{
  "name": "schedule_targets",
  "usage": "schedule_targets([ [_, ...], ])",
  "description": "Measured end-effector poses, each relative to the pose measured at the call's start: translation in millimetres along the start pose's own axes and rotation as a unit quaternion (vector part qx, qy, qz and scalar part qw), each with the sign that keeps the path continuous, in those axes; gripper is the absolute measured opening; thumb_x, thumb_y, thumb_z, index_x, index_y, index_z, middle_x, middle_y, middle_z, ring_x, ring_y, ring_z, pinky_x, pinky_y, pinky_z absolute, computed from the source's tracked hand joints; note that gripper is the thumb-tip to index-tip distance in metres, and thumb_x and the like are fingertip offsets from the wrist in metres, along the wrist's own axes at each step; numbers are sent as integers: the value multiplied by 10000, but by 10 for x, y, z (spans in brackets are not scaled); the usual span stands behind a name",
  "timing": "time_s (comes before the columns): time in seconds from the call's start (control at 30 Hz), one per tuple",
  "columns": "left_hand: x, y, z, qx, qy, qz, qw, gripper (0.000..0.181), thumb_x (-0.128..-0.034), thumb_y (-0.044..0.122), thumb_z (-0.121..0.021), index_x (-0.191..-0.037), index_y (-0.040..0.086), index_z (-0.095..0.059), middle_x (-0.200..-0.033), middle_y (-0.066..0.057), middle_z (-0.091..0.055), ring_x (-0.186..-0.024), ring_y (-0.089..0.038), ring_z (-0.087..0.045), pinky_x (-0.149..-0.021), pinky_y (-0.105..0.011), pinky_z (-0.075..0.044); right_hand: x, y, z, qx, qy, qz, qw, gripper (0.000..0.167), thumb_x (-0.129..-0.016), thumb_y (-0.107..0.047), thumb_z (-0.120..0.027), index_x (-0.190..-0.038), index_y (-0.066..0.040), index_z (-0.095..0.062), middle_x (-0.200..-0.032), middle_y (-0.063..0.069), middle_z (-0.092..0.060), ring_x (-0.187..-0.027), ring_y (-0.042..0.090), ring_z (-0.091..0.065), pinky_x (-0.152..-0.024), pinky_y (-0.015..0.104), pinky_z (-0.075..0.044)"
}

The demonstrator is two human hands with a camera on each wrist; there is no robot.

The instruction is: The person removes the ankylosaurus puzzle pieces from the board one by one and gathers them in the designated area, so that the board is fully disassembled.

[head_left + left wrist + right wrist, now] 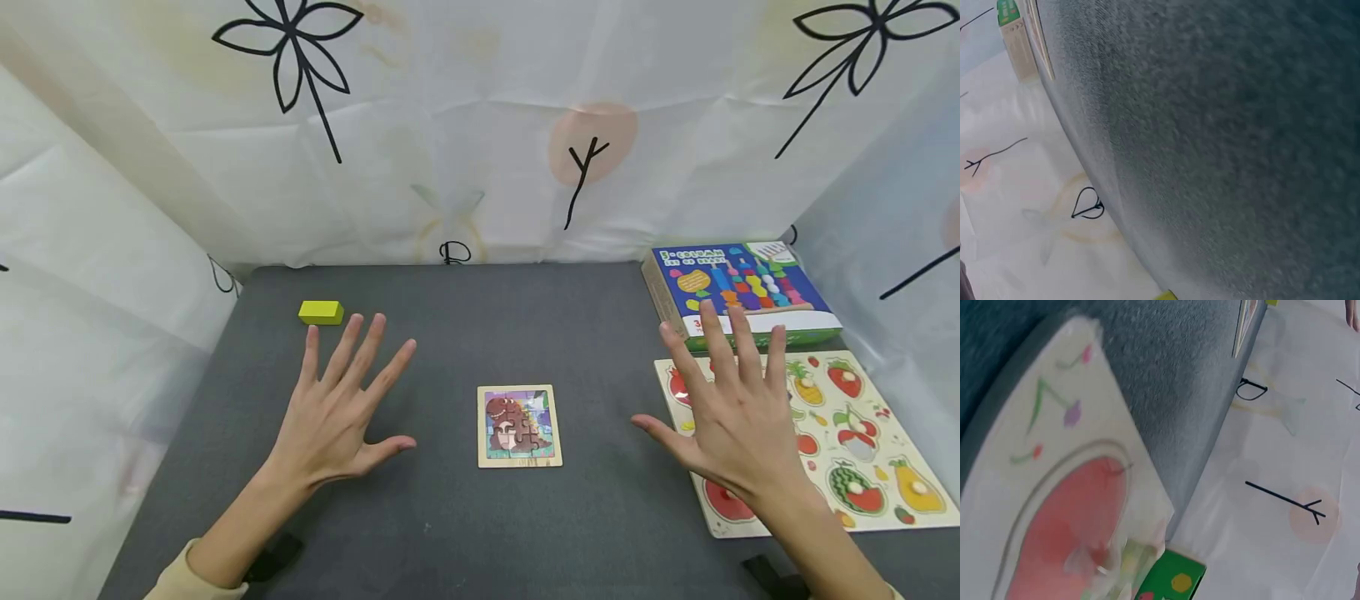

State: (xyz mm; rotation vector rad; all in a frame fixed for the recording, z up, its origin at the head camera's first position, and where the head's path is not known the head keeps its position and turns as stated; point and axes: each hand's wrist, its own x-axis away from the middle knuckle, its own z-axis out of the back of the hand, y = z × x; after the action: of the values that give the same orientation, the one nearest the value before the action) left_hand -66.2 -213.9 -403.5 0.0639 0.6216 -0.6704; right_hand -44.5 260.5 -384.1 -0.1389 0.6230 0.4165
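My left hand (pixel 333 417) is spread over the left side of the table, palm down, holding nothing. Just beyond its fingertips lies a yellow-green block (pixel 321 312). Between the two hands a small wooden dinosaur jigsaw puzzle (pixel 519 426) lies flat, its pieces sitting in the frame. With fingers spread, my right hand (pixel 738 417) is above a fruit puzzle board (pixel 877 433) and hides part of it. In the right wrist view the same board (pixel 1072 487) fills the lower left. Whether the right hand touches the board I cannot tell.
A blue and green toy box (pixel 738 283) stands at the back right, behind the fruit board. White printed cloth (pixel 480 125) hangs along the back and both sides of the dark grey table (pixel 450 533).
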Motion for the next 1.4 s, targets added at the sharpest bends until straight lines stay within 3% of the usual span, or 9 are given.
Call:
schedule_targets([
  [0.23, -49, 52, -15, 154, -360, 117, 9992, 985, -1003, 874, -210, -1695, 199, -400, -1788, -157, -319, -1665, -367, -308, -1342, -718, -108, -45, -150, -46, -337, -59, 32, 9994, 981, -982, -879, -297, -1663, -187, -438, -1776, 224, -302, -1679, 431, -227, -1341, 729, -106],
  [0.37, -99, 103, -24, 241, -577, 173, 9979, 943, -1030, 837, -209, -1703, 200, -381, -1789, -137, -325, -1646, -352, -350, -1326, -717, -178, -99, -253, -82, -619, -64, 133, 9980, 957, -994, -855, -336, -1614, -145, -498, -1750, 233, -348, -1629, 451, -316, -1371, 650, -133],
  [0.57, -200, 212, -64, 438, -696, 65, 9966, 887, -1070, 776, -186, -1657, 170, -463, -1736, -127, -430, -1584, -351, -455, -1254, -678, -373, -157, -444, -143, -1039, -275, 263, 9939, 910, -1014, -821, -377, -1604, -141, -510, -1729, 215, -389, -1574, 448, -379, -1378, 578, -172],
  [0.7, -252, 310, -97, 596, -849, -41, 9946, 821, -1102, 714, -208, -1591, 153, -551, -1663, -109, -537, -1498, -335, -562, -1175, -625, -491, -202, -571, -195, -1377, -622, 260, 9882, 891, -1018, -804, -398, -1616, -152, -496, -1744, 184, -372, -1558, 437, -399, -1296, 662, -284],
  [0.8, -275, 379, -117, 751, -1174, -8, 9902, 695, -1114, 640, -364, -1571, 160, -575, -1630, -87, -575, -1458, -299, -600, -1157, -579, -521, -246, -651, -232, -1660, -881, 272, 9818, 820, -996, -682, -608, -1610, -150, -501, -1723, 175, -402, -1508, 427, -464, -1178, 698, -404],
  [0.93, -307, 475, -127, 1266, -1765, 200, 9759, 609, -1065, 515, -618, -1576, 187, -572, -1641, -60, -561, -1454, -264, -608, -1122, -533, -561, -303, -741, -313, -2074, -1211, 208, 9705, 825, -869, -433, -854, -1572, -141, -535, -1641, 158, -505, -1428, 383, -555, -1101, 657, -503],
  [1.1, -353, 571, -134, 1826, -2356, 397, 9537, 597, -1063, 487, -659, -1576, 196, -573, -1648, -71, -550, -1452, -276, -612, -1090, -537, -583, -369, -872, -431, -2611, -1684, 1, 9505, 714, -891, -395, -863, -1505, -147, -593, -1534, 85, -608, -1395, 302, -601, -1108, 603, -544],
  [1.23, -372, 619, -129, 2165, -2818, 524, 9333, 575, -1074, 466, -651, -1563, 170, -588, -1638, -95, -555, -1445, -315, -616, -1092, -562, -578, -439, -979, -535, -3134, -2167, -237, 9243, 616, -949, -384, -829, -1478, -156, -611, -1481, 40, -638, -1358, 262, -623, -1080, 562, -575],
  [1.4, -362, 647, -122, 2594, -3540, 750, 8954, 575, -1087, 437, -642, -1579, 149, -570, -1649, -113, -534, -1466, -353, -592, -1118, -594, -554, -527, -1044, -658, -3705, -2729, -453, 8867, 517, -1001, -357, -784, -1443, -130, -642, -1382, 58, -693, -1204, 250, -675, -987, 506, -598],
])
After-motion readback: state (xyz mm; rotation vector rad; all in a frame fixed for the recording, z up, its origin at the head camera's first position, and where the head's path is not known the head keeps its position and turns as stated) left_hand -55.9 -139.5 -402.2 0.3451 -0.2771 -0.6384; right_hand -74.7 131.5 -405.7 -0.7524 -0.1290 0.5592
